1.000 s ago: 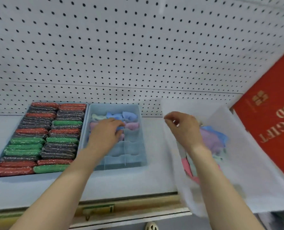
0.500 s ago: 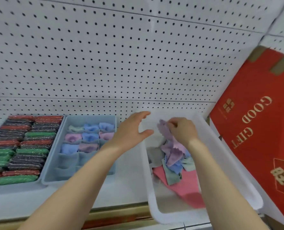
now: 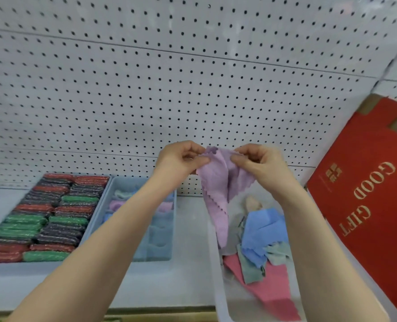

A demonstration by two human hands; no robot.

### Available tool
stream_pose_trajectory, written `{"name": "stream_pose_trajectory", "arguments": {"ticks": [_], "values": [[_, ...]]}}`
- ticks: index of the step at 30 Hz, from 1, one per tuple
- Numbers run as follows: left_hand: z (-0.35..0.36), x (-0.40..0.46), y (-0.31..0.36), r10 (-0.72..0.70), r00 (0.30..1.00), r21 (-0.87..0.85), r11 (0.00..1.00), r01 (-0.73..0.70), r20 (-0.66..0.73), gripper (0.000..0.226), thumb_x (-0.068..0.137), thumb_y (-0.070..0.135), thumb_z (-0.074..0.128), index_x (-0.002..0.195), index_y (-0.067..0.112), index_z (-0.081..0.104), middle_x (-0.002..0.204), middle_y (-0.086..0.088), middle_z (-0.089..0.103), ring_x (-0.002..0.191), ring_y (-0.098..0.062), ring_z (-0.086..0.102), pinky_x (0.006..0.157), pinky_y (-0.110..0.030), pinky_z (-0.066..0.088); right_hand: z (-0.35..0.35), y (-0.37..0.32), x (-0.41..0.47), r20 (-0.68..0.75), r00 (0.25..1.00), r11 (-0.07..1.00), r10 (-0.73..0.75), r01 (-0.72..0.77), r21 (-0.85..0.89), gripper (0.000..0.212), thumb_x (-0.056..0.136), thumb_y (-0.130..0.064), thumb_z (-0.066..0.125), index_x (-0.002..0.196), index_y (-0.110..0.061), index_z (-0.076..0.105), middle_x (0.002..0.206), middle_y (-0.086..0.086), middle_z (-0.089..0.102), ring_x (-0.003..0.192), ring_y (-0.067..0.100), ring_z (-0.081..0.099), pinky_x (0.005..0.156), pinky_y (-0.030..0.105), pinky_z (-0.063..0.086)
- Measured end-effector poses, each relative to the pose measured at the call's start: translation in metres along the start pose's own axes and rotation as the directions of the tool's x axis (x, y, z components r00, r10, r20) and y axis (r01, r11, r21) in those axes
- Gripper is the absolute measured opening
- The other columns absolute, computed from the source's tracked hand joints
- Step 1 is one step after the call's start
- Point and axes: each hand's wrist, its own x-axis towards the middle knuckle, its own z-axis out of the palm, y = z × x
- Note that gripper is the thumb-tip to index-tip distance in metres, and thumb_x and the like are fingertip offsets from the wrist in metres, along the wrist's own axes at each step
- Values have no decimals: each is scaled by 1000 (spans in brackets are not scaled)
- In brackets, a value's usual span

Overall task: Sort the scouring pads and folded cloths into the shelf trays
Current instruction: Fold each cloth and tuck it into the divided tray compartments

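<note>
1. change from half a second earlier: the left hand [image 3: 181,159], then open beside the white bin [image 3: 212,263], now pinches the lilac cloth [image 3: 218,196] at its top edge. the right hand [image 3: 260,163], then low over the bin's pile, is now raised level with the left, and the cloth is lifted clear of the pile.
2. hands: both hands grip the lilac cloth, thumb and fingers pinched on its upper edge, one at each side, in front of the pegboard [image 3: 169,89].
3. position of the cloth: it hangs in the air above the far end of the white bin, apart from the loose cloths below.
4. orientation: the cloth's long axis runs near vertical; its pinked edge trails downward to a point over the bin, with a fold down the middle.
5. bin contents: a blue cloth [image 3: 262,233], grey-green cloths [image 3: 251,268] and a pink cloth [image 3: 269,296] lie heaped and overlapping.
6. divided tray [image 3: 160,256]: stands on the shelf [image 3: 188,282] left of the bin, with folded cloths in its far compartments. the left forearm crosses in front and hides part of it.
7. scouring pad tray [image 3: 46,217]: further left, touching the divided tray, packed with rows of red, green and dark pads.
8. a red gift box [image 3: 367,205] leans at the right, just beside the bin; the right forearm covers the bin's right wall.
</note>
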Motion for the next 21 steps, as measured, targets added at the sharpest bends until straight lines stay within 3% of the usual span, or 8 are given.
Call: {"name": "stream_pose_trajectory", "arguments": {"ticks": [4, 7, 10, 14, 16, 18, 21], "values": [[-31, -2, 8, 16, 997, -37, 999, -19, -69, 12, 81, 12, 76, 76, 22, 72, 76, -4, 72, 65, -10, 64, 67, -25, 58, -1, -12, 9, -107, 994, 997, -9, 18, 82, 12, 88, -20, 70, 79, -27, 75, 68, -2, 64, 64, 12, 53, 57, 22, 41], [-53, -1, 18, -13, 991, -167, 986, -9, -133, 12, 88, 12, 69, 81, 21, 69, 77, 0, 63, 73, -11, 60, 71, -25, 57, 1, -23, 16, -161, 984, 997, -69, 75, 28, 9, 88, -28, 65, 82, -29, 72, 71, -5, 59, 69, 12, 51, 65, 27, 41], [-70, -1, 30, -52, 978, -259, 966, -2, -202, 9, 92, 17, 64, 84, 20, 64, 80, 3, 57, 77, -14, 54, 65, -24, 51, 10, -38, 22, -240, 968, 994, -75, 92, 61, 15, 89, -24, 66, 79, -34, 72, 70, -13, 64, 69, 7, 56, 67, 27, 45], [-74, -4, 51, 39, 953, -241, 964, -116, -301, 8, 90, 16, 67, 83, 17, 64, 76, -1, 63, 70, -13, 59, 64, -28, 53, 35, -68, 31, -331, 938, 987, -106, 140, 81, 6, 78, -30, 73, 78, -30, 67, 64, -2, 59, 63, 15, 52, 62, 31, 43], [-69, -5, 64, 74, 954, -258, 954, -153, -291, 9, 88, 13, 69, 81, 16, 65, 73, -1, 63, 61, -11, 60, 58, -26, 54, 52, -84, 34, -295, 944, 981, -147, 177, 77, 10, 78, -28, 74, 82, -27, 65, 68, 6, 65, 64, 16, 55, 61, 32, 46], [-65, -5, 74, 110, 957, -220, 960, -172, -269, 9, 86, 13, 71, 80, 17, 66, 70, 4, 65, 58, -11, 63, 60, -32, 59, 66, -99, 36, -213, 961, 971, -176, 205, 123, 9, 83, -21, 73, 86, -26, 65, 75, 10, 70, 67, 15, 61, 64, 34, 49], [-66, -7, 80, 153, 953, -91, 979, -182, -263, 3, 84, 22, 72, 82, 20, 70, 78, 4, 71, 77, -20, 71, 77, -46, 60, 77, -112, 37, -55, 984, 932, -170, 179, 316, 8, 91, -17, 66, 98, -20, 64, 81, 3, 75, 71, 14, 68, 70, 30, 52]]}}
